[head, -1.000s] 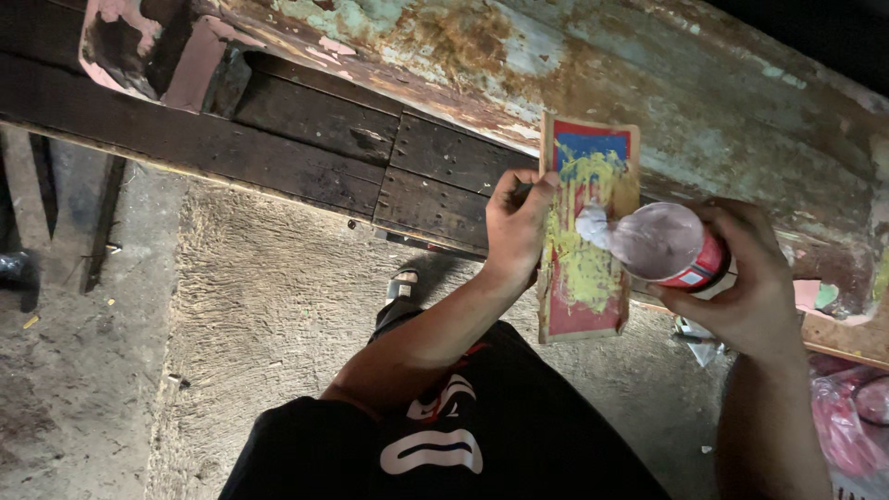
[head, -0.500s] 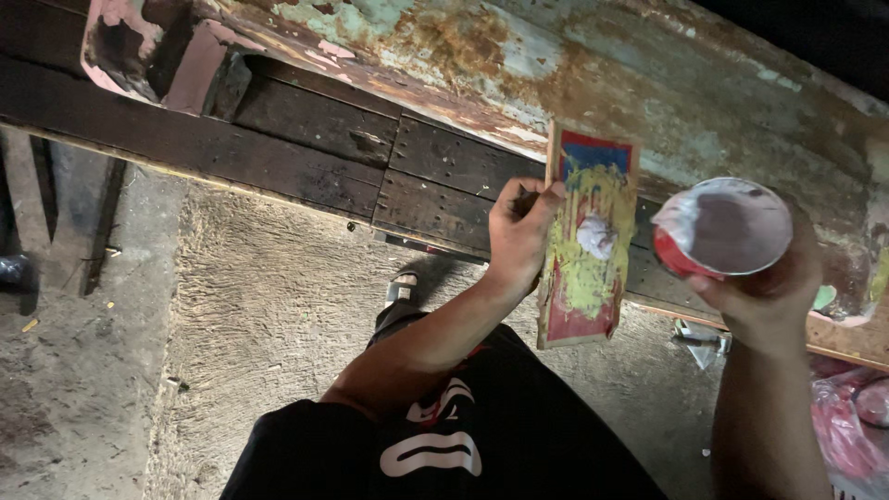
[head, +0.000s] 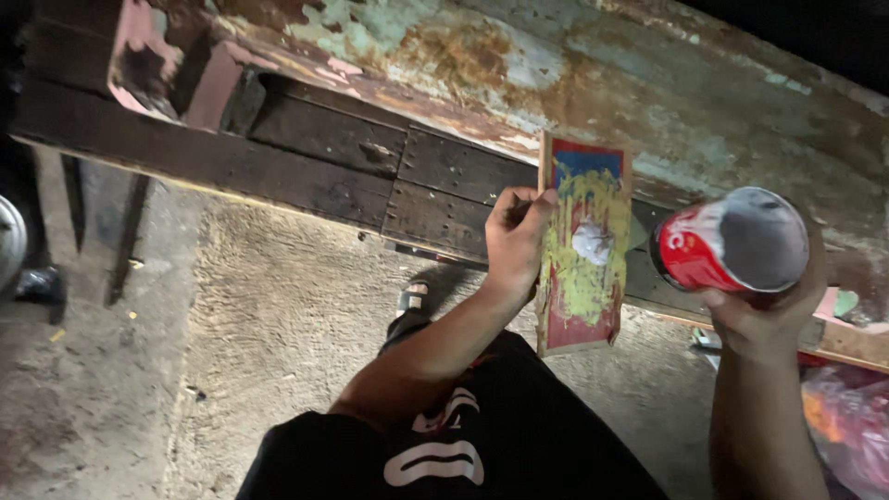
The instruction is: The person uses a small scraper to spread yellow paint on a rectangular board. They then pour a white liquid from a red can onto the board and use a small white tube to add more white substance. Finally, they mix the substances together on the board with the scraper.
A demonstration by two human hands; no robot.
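Head view. Left hand (head: 515,243) is closed on the left edge of a small flat board (head: 582,259), fingers curled over that edge, holding it upright with the face toward the camera. Board face is red and blue, smeared with yellow-green paste; a pale grey lump (head: 593,241) sits on the smear near the middle, just right of the left fingers.

Right hand (head: 773,315) grips a red can (head: 732,243) from below, tilted so the open top faces the camera; the inside looks grey. Can is just right of the board, apart from it.

Behind and above both hands: a rusted, flaking painted beam (head: 593,83) and dark wooden planks (head: 370,167). Below the left forearm: black shorts (head: 444,444) with white markings, a sandalled foot (head: 412,301) and rough concrete floor (head: 231,352). Pink plastic bag (head: 847,426) lies below right of the right hand.
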